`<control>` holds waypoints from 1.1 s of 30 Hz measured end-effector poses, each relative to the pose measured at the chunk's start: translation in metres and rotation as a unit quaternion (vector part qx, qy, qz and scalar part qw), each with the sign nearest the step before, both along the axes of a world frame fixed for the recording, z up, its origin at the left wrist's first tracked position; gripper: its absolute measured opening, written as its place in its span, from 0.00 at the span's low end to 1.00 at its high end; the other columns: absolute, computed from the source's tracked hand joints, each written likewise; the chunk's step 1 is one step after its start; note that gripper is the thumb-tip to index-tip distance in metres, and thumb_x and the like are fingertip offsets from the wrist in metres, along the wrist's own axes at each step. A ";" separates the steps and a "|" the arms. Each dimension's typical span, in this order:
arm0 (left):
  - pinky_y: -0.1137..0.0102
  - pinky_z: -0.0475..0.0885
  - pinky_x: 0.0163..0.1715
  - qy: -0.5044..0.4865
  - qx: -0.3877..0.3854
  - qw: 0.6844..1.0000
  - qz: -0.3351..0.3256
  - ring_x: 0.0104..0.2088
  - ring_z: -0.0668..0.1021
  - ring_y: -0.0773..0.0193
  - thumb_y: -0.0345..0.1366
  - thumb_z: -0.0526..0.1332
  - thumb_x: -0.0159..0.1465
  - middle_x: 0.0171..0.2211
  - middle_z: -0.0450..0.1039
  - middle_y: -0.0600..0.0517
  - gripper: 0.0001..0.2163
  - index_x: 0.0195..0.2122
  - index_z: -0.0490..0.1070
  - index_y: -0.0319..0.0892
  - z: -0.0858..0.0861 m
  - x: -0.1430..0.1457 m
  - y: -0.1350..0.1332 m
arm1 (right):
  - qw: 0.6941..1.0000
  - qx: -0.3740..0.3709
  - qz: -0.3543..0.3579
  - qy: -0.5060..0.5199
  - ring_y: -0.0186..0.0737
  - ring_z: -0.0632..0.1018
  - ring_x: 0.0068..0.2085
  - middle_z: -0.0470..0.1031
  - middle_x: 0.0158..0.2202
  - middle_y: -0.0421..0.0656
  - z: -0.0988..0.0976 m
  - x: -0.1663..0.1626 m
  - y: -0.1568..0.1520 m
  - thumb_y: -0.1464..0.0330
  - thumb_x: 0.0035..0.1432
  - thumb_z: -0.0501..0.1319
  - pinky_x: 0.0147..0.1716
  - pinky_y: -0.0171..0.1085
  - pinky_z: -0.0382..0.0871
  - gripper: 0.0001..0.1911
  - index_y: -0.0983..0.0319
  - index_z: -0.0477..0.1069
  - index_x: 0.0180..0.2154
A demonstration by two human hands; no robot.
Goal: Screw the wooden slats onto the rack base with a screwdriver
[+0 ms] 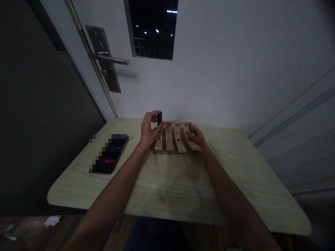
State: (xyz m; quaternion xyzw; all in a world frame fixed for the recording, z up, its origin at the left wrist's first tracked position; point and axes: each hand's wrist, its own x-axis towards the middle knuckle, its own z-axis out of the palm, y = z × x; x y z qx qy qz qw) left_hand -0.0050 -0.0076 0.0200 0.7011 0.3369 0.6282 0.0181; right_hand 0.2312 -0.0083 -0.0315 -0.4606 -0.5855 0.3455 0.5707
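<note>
Your left hand (148,133) has its grip pinched on a small black block (159,117), upright at the left end of the wooden rack (167,152) on the worktop (170,184); a loose pinch could drop it. Your right hand (199,137) touches the rightmost strip (193,145), how firmly I can't tell; uneven pressure might shift the rack. No container shows.

The left grip (148,131) partly hides the black block (159,116), and pixelation the phone (114,153).
</note>
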 end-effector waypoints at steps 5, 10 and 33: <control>0.71 0.70 0.34 -0.010 -0.009 1.000 -0.003 0.34 0.72 0.68 0.37 0.64 0.60 0.37 0.69 0.52 0.18 0.50 0.65 0.46 -0.005 0.000 0.003 | 1.000 -0.007 0.018 -0.015 0.45 0.75 0.44 0.75 0.42 0.47 0.002 0.002 0.000 0.54 0.41 0.65 0.49 0.48 0.67 0.22 0.57 0.67 0.37; 0.69 0.72 0.40 0.018 -0.033 0.998 -0.052 0.42 0.75 0.65 0.37 0.57 0.65 0.45 0.72 0.48 0.18 0.56 0.59 0.46 -0.003 0.002 -0.002 | 1.000 -0.013 -0.001 -0.008 0.46 0.75 0.44 0.74 0.43 0.48 0.002 0.000 -0.001 0.54 0.40 0.65 0.48 0.48 0.68 0.22 0.57 0.66 0.37; 0.69 0.72 0.38 0.040 0.008 0.999 -0.017 0.40 0.73 0.65 0.38 0.60 0.63 0.44 0.71 0.49 0.16 0.52 0.66 0.46 0.003 0.002 -0.005 | 1.000 -0.010 0.006 -0.029 0.46 0.75 0.46 0.75 0.44 0.47 0.000 0.001 0.000 0.52 0.42 0.64 0.49 0.49 0.67 0.24 0.57 0.68 0.39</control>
